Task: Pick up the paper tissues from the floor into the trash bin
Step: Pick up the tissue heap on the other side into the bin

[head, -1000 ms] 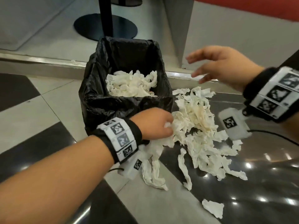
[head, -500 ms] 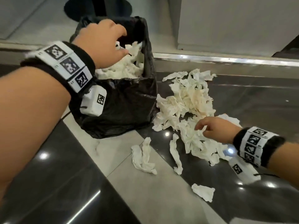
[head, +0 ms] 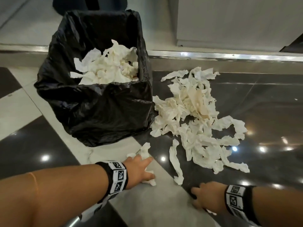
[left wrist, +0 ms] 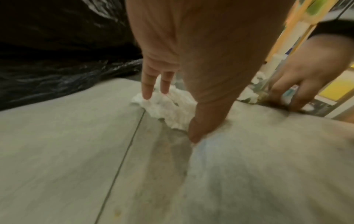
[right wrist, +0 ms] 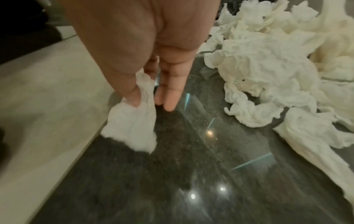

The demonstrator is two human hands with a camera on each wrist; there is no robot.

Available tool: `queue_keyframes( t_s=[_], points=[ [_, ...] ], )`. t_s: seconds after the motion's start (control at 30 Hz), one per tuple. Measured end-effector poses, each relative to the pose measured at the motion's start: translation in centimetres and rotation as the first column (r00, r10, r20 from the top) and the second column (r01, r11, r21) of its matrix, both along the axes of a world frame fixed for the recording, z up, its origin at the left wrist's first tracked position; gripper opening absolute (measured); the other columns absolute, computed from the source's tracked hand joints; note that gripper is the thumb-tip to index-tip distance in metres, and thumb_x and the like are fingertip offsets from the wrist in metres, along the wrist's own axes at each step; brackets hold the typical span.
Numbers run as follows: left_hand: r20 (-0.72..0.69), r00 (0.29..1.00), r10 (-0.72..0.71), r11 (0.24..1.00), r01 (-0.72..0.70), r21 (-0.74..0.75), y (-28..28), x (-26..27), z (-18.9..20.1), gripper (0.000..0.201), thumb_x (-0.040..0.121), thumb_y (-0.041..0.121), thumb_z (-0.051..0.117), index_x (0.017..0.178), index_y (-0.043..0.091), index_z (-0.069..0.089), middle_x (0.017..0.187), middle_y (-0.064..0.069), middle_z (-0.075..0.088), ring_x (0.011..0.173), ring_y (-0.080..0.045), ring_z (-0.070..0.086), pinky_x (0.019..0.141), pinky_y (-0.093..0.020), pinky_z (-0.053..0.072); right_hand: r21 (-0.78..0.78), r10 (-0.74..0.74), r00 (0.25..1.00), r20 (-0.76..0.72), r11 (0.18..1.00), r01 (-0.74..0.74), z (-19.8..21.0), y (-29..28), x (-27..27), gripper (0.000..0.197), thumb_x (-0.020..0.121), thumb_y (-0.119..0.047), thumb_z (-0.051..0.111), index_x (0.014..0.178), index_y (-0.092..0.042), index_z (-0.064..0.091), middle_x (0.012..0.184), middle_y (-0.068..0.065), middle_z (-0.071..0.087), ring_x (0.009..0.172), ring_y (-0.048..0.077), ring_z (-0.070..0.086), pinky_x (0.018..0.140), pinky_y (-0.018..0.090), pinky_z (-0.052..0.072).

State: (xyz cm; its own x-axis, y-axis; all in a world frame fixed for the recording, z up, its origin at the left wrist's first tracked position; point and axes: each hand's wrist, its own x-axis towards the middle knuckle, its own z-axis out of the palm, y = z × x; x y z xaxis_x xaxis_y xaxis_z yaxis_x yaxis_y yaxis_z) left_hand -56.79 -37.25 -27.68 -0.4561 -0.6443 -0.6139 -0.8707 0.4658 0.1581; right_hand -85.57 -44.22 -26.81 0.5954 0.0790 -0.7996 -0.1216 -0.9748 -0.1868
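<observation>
The trash bin [head: 98, 115], lined with a black bag [left wrist: 57, 60], stands on the floor and holds a heap of tissues [head: 111, 68]. A large pile of crumpled white tissues [head: 193, 115] [right wrist: 268, 68] lies just right of it. In front of the bin my left hand [head: 150, 167] [left wrist: 170, 116] reaches down with straight fingers onto a tissue strip [head: 145, 150] [left wrist: 168, 107], the thumb on the floor at its near side. Lower right, my right hand [head: 194, 198] [right wrist: 151, 104] pinches a small torn tissue piece [right wrist: 132, 125] between thumb and finger, just above the dark tile.
Another loose tissue strip [head: 176, 163] lies between my hands. A metal threshold strip [head: 213, 54] runs behind the bin and pile, with a pale wall panel [head: 229, 22] and a dark round pedestal base [head: 90, 4] beyond. The floor has glossy black and light tiles.
My left hand came down from over the bin to the tissue strip in front of it. My right hand left the pile, moved nearer me and took hold of the small piece.
</observation>
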Motion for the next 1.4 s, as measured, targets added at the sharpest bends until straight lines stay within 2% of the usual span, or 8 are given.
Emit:
queue_keyframes(
  t_s=[0.23, 0.47, 0.67, 0.77, 0.93, 1.13, 1.23, 1.4],
  points=[
    [-0.036, 0.973, 0.228, 0.967, -0.222, 0.126, -3.5, 1.2, -0.7, 0.031, 0.079, 0.003, 0.061, 0.109, 0.011, 0.054, 0.118, -0.014, 0.046, 0.098, -0.033, 0.053, 0.078, -0.035, 0.047, -0.042, -0.262, 0.899, 0.350, 0.955, 0.294, 2.9, -3.6, 4.3, 0.020, 0.073, -0.025, 0.042, 0.081, -0.025, 0.060, 0.074, -0.003, 0.056, 0.054, 0.012, 0.057, 0.042, 0.020, 0.042],
    [-0.302, 0.758, 0.577, 0.816, -0.545, 0.190, -6.0, 1.3, 5.5, 0.009, 0.085, 0.018, 0.048, 0.077, 0.022, 0.046, 0.067, 0.006, 0.045, 0.072, -0.018, 0.046, 0.064, -0.026, 0.034, -0.086, -0.259, 0.914, 0.312, 0.950, 0.299, 1.8, -5.3, 9.2, 0.049, 0.080, -0.043, 0.064, 0.120, -0.015, 0.058, 0.133, 0.009, 0.044, 0.111, 0.023, 0.041, 0.088, 0.034, 0.050],
    [-0.455, 0.785, 0.421, 0.862, -0.502, -0.069, -8.0, 0.7, 14.8, 0.047, 0.091, 0.040, 0.052, 0.051, 0.024, 0.032, 0.052, 0.003, 0.038, 0.058, -0.014, 0.042, 0.057, -0.029, 0.032, -0.115, -0.140, 0.978, 0.155, 0.981, 0.158, 0.5, -6.0, 8.9, 0.023, 0.094, -0.037, 0.043, 0.109, -0.021, 0.050, 0.110, 0.005, 0.055, 0.091, 0.022, 0.062, 0.071, 0.030, 0.054],
    [-0.657, 0.690, 0.303, 0.711, -0.623, -0.326, -9.5, 2.1, 20.9, 0.041, 0.091, 0.027, 0.055, 0.057, 0.028, 0.032, 0.054, 0.009, 0.037, 0.056, -0.009, 0.038, 0.055, -0.023, 0.026, -0.049, -0.290, 0.923, 0.253, 0.949, 0.312, 2.2, -7.4, 9.9, 0.025, 0.095, -0.017, 0.045, 0.116, -0.017, 0.059, 0.117, 0.004, 0.060, 0.103, 0.020, 0.062, 0.088, 0.028, 0.051],
    [-0.766, 0.523, 0.375, 0.257, -0.852, -0.456, -13.2, 9.5, 26.2, 0.024, 0.088, 0.039, 0.058, 0.088, 0.020, 0.043, 0.087, 0.006, 0.045, 0.076, -0.011, 0.043, 0.062, -0.017, 0.026, 0.249, -0.713, 0.350, 0.608, 0.590, 0.768, 11.1, -12.1, 12.2, 0.016, 0.090, -0.022, 0.061, 0.104, -0.021, 0.070, 0.099, -0.004, 0.063, 0.073, -0.005, 0.056, 0.069, 0.012, 0.048],
    [-0.580, 0.458, 0.674, 0.371, -0.888, -0.271, -14.2, 13.5, 25.4, 0.061, 0.078, 0.064, 0.055, 0.127, 0.028, 0.048, 0.116, -0.001, 0.055, 0.067, -0.004, 0.052, 0.056, -0.024, 0.040, 0.619, -0.506, -0.375, 0.777, 0.507, 0.599, 25.2, -14.0, 17.9, 0.010, 0.083, -0.030, 0.069, 0.090, -0.023, 0.071, 0.085, -0.010, 0.065, 0.074, 0.002, 0.057, 0.072, 0.013, 0.047],
    [-0.507, 0.479, 0.716, 0.351, -0.876, -0.332, -13.4, 13.3, 25.1, 0.062, 0.082, 0.055, 0.059, 0.137, 0.034, 0.038, 0.138, -0.003, 0.049, 0.067, -0.009, 0.056, 0.056, -0.026, 0.048, 0.422, -0.315, -0.281, 0.906, 0.658, 0.624, 27.7, -14.2, 22.5, 0.022, 0.086, -0.033, 0.064, 0.103, -0.019, 0.068, 0.100, -0.007, 0.060, 0.089, 0.005, 0.055, 0.082, 0.016, 0.044],
    [-0.512, 0.498, 0.700, 0.246, -0.841, -0.482, -11.2, 13.0, 23.8, 0.049, 0.080, 0.037, 0.061, 0.125, 0.022, 0.046, 0.121, -0.012, 0.056, 0.099, -0.031, 0.057, 0.081, -0.039, 0.045, 0.087, -0.391, 0.397, 0.831, 0.795, 0.600, 26.7, -14.9, 25.8, 0.069, 0.084, -0.039, 0.067, 0.144, -0.029, 0.034, 0.146, -0.005, 0.044, 0.123, 0.012, 0.049, 0.100, 0.024, 0.036]
  ],
)
